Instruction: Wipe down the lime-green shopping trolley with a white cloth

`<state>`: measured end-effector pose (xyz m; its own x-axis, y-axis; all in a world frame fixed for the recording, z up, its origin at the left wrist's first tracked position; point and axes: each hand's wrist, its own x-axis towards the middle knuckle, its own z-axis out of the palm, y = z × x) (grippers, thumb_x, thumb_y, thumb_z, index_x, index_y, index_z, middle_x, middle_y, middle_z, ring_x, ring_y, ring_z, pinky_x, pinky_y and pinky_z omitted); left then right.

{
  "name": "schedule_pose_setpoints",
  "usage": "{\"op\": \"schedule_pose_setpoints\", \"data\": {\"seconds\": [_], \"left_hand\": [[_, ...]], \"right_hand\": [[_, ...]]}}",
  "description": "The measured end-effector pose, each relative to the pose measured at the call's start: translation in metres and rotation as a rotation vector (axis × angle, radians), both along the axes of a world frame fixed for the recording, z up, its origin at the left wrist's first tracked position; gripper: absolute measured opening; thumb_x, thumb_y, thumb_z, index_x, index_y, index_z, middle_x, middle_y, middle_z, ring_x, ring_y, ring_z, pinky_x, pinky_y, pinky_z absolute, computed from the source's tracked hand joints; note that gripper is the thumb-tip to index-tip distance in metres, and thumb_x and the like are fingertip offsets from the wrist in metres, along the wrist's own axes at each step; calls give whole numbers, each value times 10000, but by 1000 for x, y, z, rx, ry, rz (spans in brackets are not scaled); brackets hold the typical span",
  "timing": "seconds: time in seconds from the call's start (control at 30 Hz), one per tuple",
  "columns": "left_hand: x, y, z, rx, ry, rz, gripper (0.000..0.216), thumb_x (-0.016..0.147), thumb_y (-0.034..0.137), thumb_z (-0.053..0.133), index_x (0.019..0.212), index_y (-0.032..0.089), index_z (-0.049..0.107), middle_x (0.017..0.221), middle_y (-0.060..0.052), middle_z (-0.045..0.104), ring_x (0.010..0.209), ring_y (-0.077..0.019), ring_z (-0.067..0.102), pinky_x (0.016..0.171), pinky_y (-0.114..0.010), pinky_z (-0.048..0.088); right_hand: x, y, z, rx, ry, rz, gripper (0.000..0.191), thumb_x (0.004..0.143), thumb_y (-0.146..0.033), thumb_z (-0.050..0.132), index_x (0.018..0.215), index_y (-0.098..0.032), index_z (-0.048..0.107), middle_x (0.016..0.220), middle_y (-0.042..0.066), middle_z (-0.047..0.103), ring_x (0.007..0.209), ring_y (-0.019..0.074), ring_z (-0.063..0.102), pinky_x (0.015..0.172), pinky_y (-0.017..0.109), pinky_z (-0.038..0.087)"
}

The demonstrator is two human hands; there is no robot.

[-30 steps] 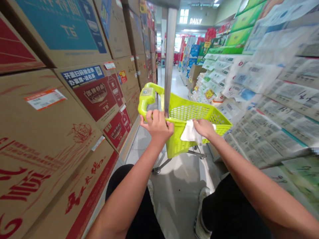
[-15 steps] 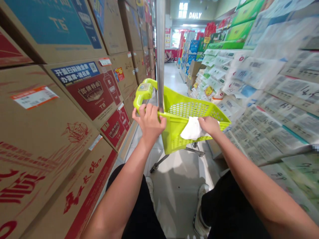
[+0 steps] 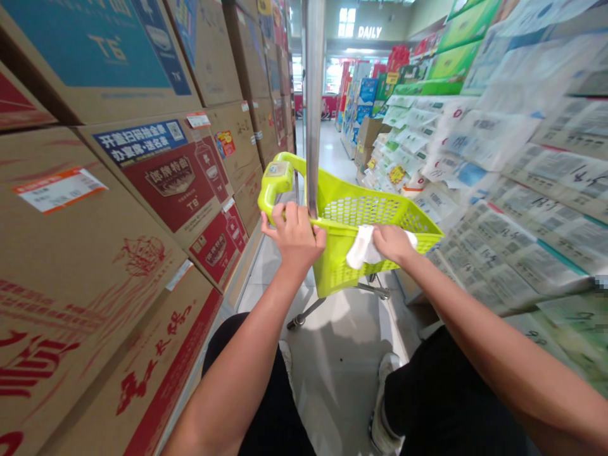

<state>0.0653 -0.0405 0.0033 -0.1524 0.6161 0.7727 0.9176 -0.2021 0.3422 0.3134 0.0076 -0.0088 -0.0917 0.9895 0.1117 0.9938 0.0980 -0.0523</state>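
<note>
A lime-green plastic shopping cart [image 3: 342,266] stands in the aisle in front of me, its thick handle [image 3: 275,180] curving up at the left. My left hand [image 3: 295,235] is closed over the cart's near rim beside a steel pole [image 3: 313,107] that rises from it. My right hand [image 3: 393,243] presses a white cloth [image 3: 361,248] against the same rim further right, fingers closed on the cloth. My knees and white shoes show below.
Stacked cardboard cartons [image 3: 114,209] with red and blue print wall the left side. Shelves of wrapped paper goods [image 3: 503,190] line the right. The tiled aisle floor [image 3: 337,354] runs ahead toward more displays [image 3: 361,101].
My right hand has bunched the cloth and slid it a little left along the rim. The cart and my left hand have barely shifted; the view moved slightly.
</note>
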Motion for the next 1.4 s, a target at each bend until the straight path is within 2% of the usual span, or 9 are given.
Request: {"op": "schedule_pose_setpoints", "data": {"seconds": [0.13, 0.23, 0.53, 0.67, 0.8, 1.0, 1.1, 1.23, 1.4], "left_hand": [[-2, 1, -4, 31, 10, -6, 287, 779, 325, 546, 1026, 205, 630, 1177, -149, 653, 1335, -397, 439, 1207, -643, 115], [-19, 8, -7, 88, 1, -24, 266, 782, 330, 540, 1003, 218, 638, 1133, -134, 660, 1318, -388, 457, 1212, -630, 113], [-64, 30, -5, 165, -87, 36, 148, 851, 370, 517, 831, 236, 576, 1000, -116, 650, 1282, -374, 475, 1186, -606, 185], [-54, 30, -3, 171, -88, 9, 149, 821, 374, 562, 846, 226, 554, 1035, -147, 618, 1285, -386, 454, 1156, -603, 252], [-36, 28, -3, 147, -122, 8, 153, 790, 350, 585, 857, 223, 532, 1068, -162, 589, 1305, -400, 417, 1165, -623, 226], [-10, 13, -5, 129, -150, 13, 155, 805, 338, 593, 910, 228, 562, 1105, -156, 600, 1345, -398, 410, 1193, -646, 174], [-4, 4, -5, 131, -115, 22, 171, 811, 338, 602, 934, 221, 589, 1121, -162, 623, 1345, -401, 426, 1194, -643, 174], [-8, -7, -2, 90, -22, -8, 235, 855, 380, 582, 1009, 210, 635, 1170, -156, 653, 1339, -411, 438, 1179, -659, 131], [-9, -23, 9, 12, 144, -150, 357, 901, 366, 536, 1194, 213, 670, 1175, -133, 696, 1270, -382, 512, 1082, -599, 234]], "right_hand": [[-87, -9, 15, 182, 175, 227, 553, 1076, -348, 195, 1120, -186, 721, 1114, 121, 775, 1040, 274, 696, 813, 314, 420], [-93, -11, 15, 166, 146, 186, 621, 1083, -440, 180, 1032, -193, 747, 1039, 126, 783, 977, 276, 703, 780, 315, 407], [88, -8, -32, -7, -130, -256, 586, 1043, -353, 261, 1081, -70, 773, 1087, 261, 746, 1056, 352, 702, 791, 370, 454], [112, -8, -35, -33, -85, -299, 609, 1047, -322, 228, 1118, -59, 773, 1126, 280, 729, 1084, 358, 697, 803, 379, 456], [79, -10, -31, 11, -65, -310, 562, 1037, -372, 275, 1112, -125, 774, 1094, 235, 747, 1027, 351, 704, 765, 368, 432], [-42, -27, -8, 200, 136, 25, 530, 1056, -464, 276, 1156, -211, 731, 1074, 109, 776, 965, 261, 685, 736, 306, 374], [-81, -30, 2, 235, 204, 59, 600, 1076, -461, 194, 1065, -222, 744, 1035, 100, 780, 916, 252, 682, 728, 310, 363], [-80, -26, 3, 181, 180, 11, 681, 1071, -524, 178, 997, -197, 771, 972, 133, 782, 890, 268, 692, 722, 317, 373], [-42, -3, -1, 170, 168, -30, 644, 1064, -472, 223, 958, -167, 781, 1033, 164, 781, 990, 285, 697, 788, 317, 414]]}}
